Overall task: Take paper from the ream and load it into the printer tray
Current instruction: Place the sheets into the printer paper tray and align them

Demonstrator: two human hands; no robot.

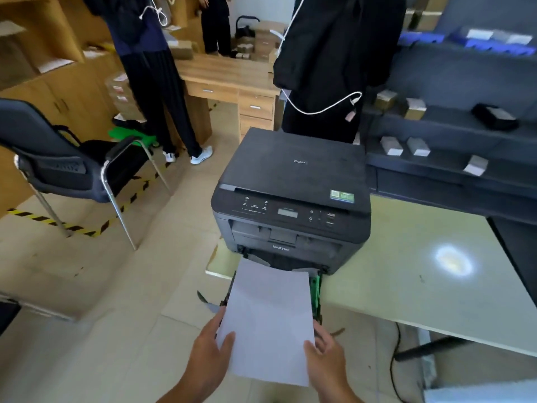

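1. The left hand (209,356) pinches the near left corner of the paper (268,321), thumb lying on top and the other fingers hidden beneath.
2. The right hand (327,351) clasps the near right edge the same way, thumb over the sheet.
3. The paper is tilted, its far end lying over the pulled-out printer tray (316,295), which juts from the front of the printer (293,196).
4. It seems to be a thin stack, though its thickness cannot be told.
5. The printer stands on a pale table (421,274).

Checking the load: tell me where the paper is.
Bottom centre of the head view: the paper is held between left hand and right hand, over the pulled-out printer tray.
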